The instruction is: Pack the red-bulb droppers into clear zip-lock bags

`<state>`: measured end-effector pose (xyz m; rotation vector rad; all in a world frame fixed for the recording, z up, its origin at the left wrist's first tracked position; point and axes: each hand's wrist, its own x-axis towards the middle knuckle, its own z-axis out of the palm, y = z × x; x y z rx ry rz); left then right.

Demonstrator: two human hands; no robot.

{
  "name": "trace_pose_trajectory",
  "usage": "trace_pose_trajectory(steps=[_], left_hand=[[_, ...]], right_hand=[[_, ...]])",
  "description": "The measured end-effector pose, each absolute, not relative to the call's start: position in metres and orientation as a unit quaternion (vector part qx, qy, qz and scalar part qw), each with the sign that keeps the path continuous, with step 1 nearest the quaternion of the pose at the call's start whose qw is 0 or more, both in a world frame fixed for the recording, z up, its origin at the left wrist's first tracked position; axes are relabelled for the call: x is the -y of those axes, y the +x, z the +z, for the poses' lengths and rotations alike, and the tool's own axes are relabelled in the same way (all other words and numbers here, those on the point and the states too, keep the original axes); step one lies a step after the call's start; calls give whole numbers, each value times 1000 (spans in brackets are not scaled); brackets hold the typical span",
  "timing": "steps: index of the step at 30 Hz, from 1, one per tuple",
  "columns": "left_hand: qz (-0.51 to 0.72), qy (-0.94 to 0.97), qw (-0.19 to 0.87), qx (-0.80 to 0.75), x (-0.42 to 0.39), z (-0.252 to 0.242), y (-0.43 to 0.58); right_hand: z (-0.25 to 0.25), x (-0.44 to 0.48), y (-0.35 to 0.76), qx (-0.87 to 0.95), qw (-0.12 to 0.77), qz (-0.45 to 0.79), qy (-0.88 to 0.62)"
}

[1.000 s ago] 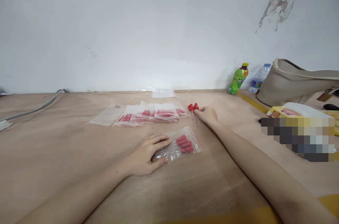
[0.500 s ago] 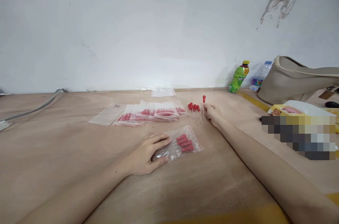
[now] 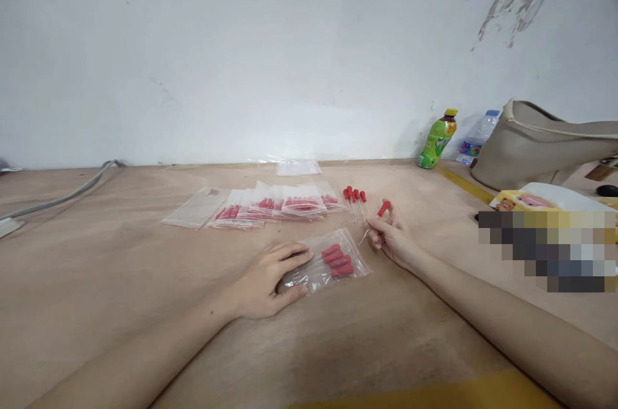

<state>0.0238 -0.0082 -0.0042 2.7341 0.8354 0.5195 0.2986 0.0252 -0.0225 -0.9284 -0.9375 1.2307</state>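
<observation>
A clear zip bag (image 3: 316, 277) with several red-bulbed droppers inside lies on the table. My left hand (image 3: 270, 280) rests on the bag's left end, thumb and fingers apart and laid against the plastic. To the right of the bag, my right hand (image 3: 389, 238) pinches a dropper (image 3: 383, 208) just above the table. Its red bulb points up and right, its clear tip down and left. Just left of that hand, several loose droppers (image 3: 355, 195) lie in a row, bulbs toward the wall.
Overlapping zip bags (image 3: 268, 206) with red bulbs inside lie behind my left hand. A flat bag (image 3: 298, 168) is near the wall. At right are a green bottle (image 3: 437, 142), a clear bottle (image 3: 477, 138), a beige handbag (image 3: 531, 148) and a yellow pack (image 3: 524, 199). A grey cable (image 3: 72, 196) runs at left.
My right hand has drawn one dropper away from the loose row, toward me and slightly right, tilting it from upright to slanted. My left hand and the bag have stayed in place.
</observation>
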Motion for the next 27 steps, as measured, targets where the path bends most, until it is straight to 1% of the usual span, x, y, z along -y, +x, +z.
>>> trace_pose_trajectory(steps=[3,7,10,17,20,23,27], left_hand=[[168,934,114,-293,8,-4,23],[161,936,111,-293,8,-4,23],[161,937,110,-289,8,-4,23],[157,936,114,-293,8,-5,22],[157,936,113,-295,9,-4,23],[159,936,113,-294,9,-4,23],[164,936,114,-290,9,-3,23]], right_hand=[[-26,-24,298,403,625,525,-413],[-32,-27,296,412,662,454,-430],[-33,-27,293,423,670,412,-449],[-30,-25,294,403,689,363,-481],[-29,-25,293,401,690,384,-465],[-26,-22,287,395,676,445,-435],[-24,-15,278,394,634,530,-402]])
